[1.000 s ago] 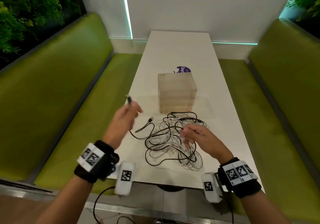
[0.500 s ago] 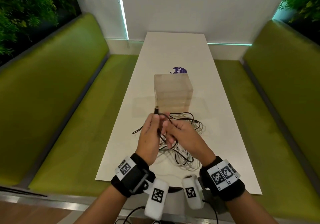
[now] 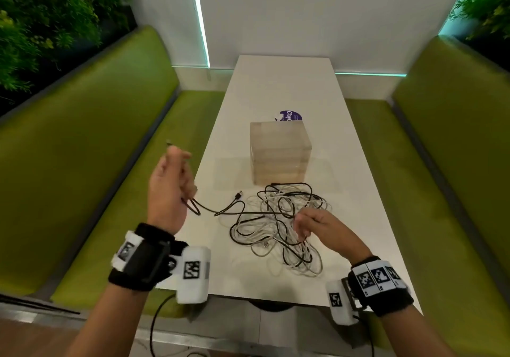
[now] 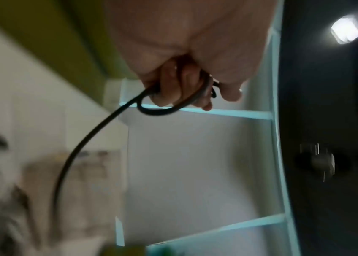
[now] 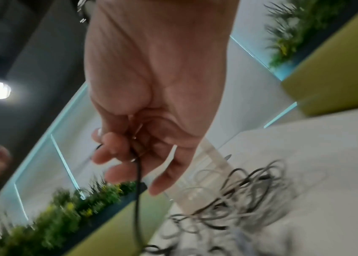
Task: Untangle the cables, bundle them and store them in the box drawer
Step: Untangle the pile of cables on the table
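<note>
**Winding the black cable out of the tangle**

The left hand [image 3: 168, 188], raised over the table's left edge, has its fingers curled round coils of the thin black cable [image 3: 220, 210]; one plug tip sticks up above the fist. From there the cable runs right, across the white table [image 3: 276, 80], into the loose heap of white and black cables [image 3: 278, 232], which lies just in front of the pale translucent box with drawers [image 3: 280, 153]. The right hand [image 3: 317, 225], over the heap, pinches a black strand between thumb and fingers.

Recommended procedure: feed slack with the right hand, wind even loops, and avoid hard pulls, which would likely tighten knots.
</note>
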`<state>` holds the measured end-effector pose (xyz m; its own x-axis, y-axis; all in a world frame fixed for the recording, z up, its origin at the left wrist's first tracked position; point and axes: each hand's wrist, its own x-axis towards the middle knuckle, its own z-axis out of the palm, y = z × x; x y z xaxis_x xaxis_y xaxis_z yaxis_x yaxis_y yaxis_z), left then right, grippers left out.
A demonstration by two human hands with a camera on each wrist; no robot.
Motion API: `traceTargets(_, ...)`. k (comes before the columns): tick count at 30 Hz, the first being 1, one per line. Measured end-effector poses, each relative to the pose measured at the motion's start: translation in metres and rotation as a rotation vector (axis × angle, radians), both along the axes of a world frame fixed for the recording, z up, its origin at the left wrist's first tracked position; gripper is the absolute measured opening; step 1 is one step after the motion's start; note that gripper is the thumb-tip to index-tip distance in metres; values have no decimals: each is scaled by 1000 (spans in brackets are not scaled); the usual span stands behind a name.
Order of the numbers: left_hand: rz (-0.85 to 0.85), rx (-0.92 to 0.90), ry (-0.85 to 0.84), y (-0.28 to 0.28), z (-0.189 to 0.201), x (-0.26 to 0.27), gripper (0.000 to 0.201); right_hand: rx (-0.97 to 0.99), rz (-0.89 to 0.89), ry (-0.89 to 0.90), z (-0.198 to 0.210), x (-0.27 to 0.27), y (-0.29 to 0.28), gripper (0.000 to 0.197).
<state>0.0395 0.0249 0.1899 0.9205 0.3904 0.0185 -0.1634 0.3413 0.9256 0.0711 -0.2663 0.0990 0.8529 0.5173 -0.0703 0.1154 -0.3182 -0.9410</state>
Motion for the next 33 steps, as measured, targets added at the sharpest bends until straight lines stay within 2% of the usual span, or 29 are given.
traceTargets(2, -98, 390, 98, -20, -20, -2, 15, 70, -26, -35, 8, -3, 9, 30)
traceTargets(3, -209, 501, 126, -32, -29, -3, 7, 97, -19, -52, 13, -4, 15, 29)
traceTargets(4, -336, 558, 156, -43, -36, -6, 7, 122, -3, -66, 17, -5, 20, 28)
traceTargets(6, -527, 609, 157, -62, -45, -12, 26, 158, 31, -88, 25, -7, 30, 27)
traceTargets(7, -572, 602, 132, -71, -46, -14, 24, 175, 41, -90, 29, -9, 33, 28)
traceTargets(9, -590, 516, 109, -83, -41, -18, 6, 218, 34, -57, 36, -10, 37, 31)
traceTargets(12, -536, 435, 73, -82, -38, -16, 21, 193, 52, -13, 40, -10, 31, 29)
traceTargets(15, -435, 325, 34, -66, -35, -8, 22, 70, 151, -28, 35, -10, 25, 21)
traceTargets(20, -172, -72, -67, -37, -14, -1, 25, -153, 120, -101, 2, 1, 15, 24)
traceTargets(23, -72, 28, -124, -22, -11, 0, 19, -170, 58, -127, -14, 8, 10, 20)
traceTargets(25, -127, 10, -137, -21, -18, 1, 19, -167, 33, -162, -13, 10, 11, 22)
traceTargets(29, -372, -382, 33, -43, -23, -6, 29, -146, 70, -212, 2, 7, 21, 21)
traceTargets(30, -424, -364, 104, -51, -23, -9, 33, -136, 75, -221, 5, 6, 25, 21)
traceTargets(31, -464, -243, 183, -60, -26, -10, 36, -124, 67, -234, 9, 5, 28, 20)
traceTargets(33, -497, 238, 266, -75, -38, -10, 36, -68, 28, -245, 15, 4, 33, 16)
